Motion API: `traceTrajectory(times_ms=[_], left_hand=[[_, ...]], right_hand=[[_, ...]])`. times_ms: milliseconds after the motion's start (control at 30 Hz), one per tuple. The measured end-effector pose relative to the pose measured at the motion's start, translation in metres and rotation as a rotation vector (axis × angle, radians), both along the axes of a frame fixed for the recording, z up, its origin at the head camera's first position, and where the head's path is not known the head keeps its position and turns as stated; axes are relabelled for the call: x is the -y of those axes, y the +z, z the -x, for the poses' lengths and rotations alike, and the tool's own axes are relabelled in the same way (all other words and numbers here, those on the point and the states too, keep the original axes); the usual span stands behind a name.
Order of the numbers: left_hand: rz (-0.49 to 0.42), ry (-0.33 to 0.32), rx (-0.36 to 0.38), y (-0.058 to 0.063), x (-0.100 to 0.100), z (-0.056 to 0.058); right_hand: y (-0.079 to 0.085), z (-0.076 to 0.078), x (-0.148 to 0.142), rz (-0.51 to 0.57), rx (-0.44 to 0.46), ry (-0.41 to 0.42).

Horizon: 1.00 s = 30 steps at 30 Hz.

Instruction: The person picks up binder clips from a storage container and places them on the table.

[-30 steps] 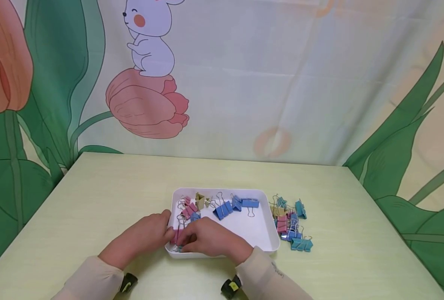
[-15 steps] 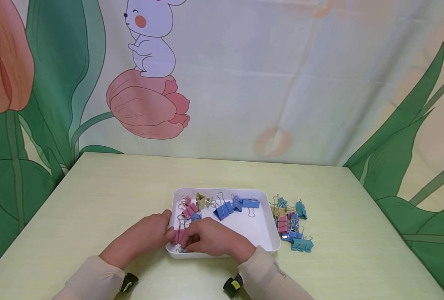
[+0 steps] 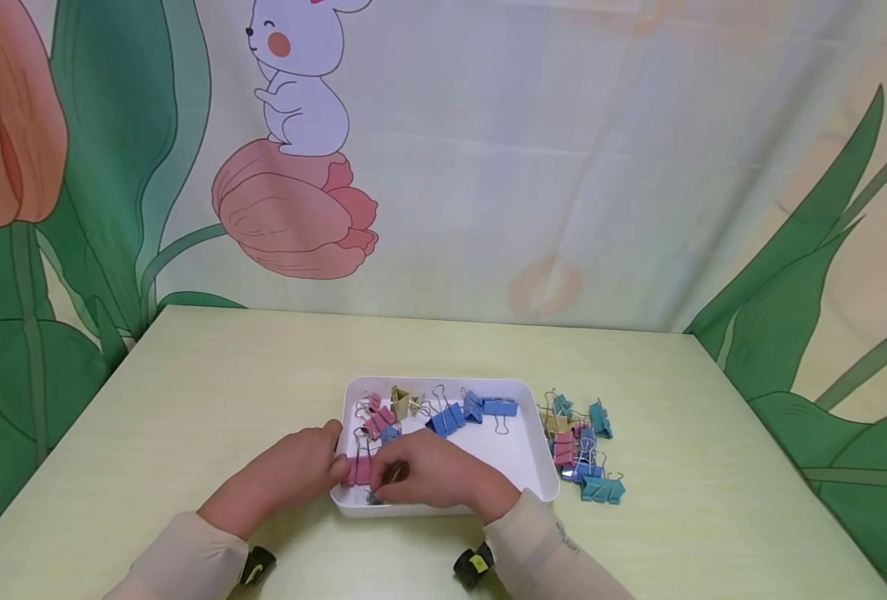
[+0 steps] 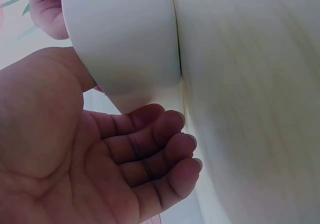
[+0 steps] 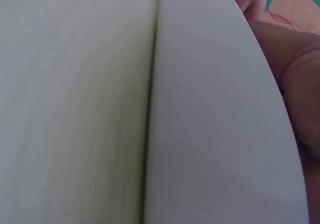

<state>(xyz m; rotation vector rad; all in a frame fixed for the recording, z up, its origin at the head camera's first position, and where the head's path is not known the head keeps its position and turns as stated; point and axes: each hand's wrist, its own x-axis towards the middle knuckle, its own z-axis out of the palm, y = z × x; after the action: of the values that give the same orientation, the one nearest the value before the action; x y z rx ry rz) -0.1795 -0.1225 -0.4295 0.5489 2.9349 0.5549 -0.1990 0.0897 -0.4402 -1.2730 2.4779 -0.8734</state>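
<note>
A white tray (image 3: 488,467) holds binder clips in pink, gold and blue. At its left end my left hand (image 3: 293,471) grips the wall, thumb over the rim and fingers (image 4: 175,149) against the outside, as the left wrist view shows. Inside the front left corner my right hand (image 3: 432,471) pinches a small teal binder clip (image 3: 372,497), mostly hidden by the fingertips. A pink binder clip (image 3: 359,471) stands between the two hands, wire handles up. In the right wrist view, the tray's outer wall (image 5: 220,109) covers most of the right hand (image 5: 305,84).
Blue binder clips (image 3: 447,419) lie along the tray's back, with a gold clip (image 3: 400,404) and more pink clips (image 3: 378,422) at back left. Outside the right wall, a loose pile of clips, including a teal one (image 3: 603,489), rests on the table (image 3: 248,367).
My right hand has shifted slightly right along the tray's front with the small teal clip, showing more of the pink clip. The left hand has stayed put.
</note>
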Motion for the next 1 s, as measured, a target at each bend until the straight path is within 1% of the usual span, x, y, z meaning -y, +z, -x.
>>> traceTrajectory(times_ms=[233,367,533,600,833,1000], left_hand=[[-0.005,-0.006,0.001,-0.001,0.0,0.001],[-0.004,-0.009,0.002,0.001,0.0,0.0],[0.015,0.012,0.042,0.001,-0.001,0.001],[0.022,0.021,0.057,0.001,-0.001,0.002],[0.006,0.003,0.04,0.0,-0.001,0.002],[0.017,0.008,0.048,0.0,-0.001,0.002]], right_hand=[[0.007,0.003,-0.009,0.169,0.089,-0.075],[0.011,0.004,-0.014,0.204,0.118,-0.114],[0.016,0.008,-0.025,0.234,0.148,-0.154],[0.02,0.009,-0.031,0.244,0.15,-0.177],[0.032,0.012,-0.051,0.301,0.135,-0.245],[0.039,0.014,-0.065,0.351,0.124,-0.285]])
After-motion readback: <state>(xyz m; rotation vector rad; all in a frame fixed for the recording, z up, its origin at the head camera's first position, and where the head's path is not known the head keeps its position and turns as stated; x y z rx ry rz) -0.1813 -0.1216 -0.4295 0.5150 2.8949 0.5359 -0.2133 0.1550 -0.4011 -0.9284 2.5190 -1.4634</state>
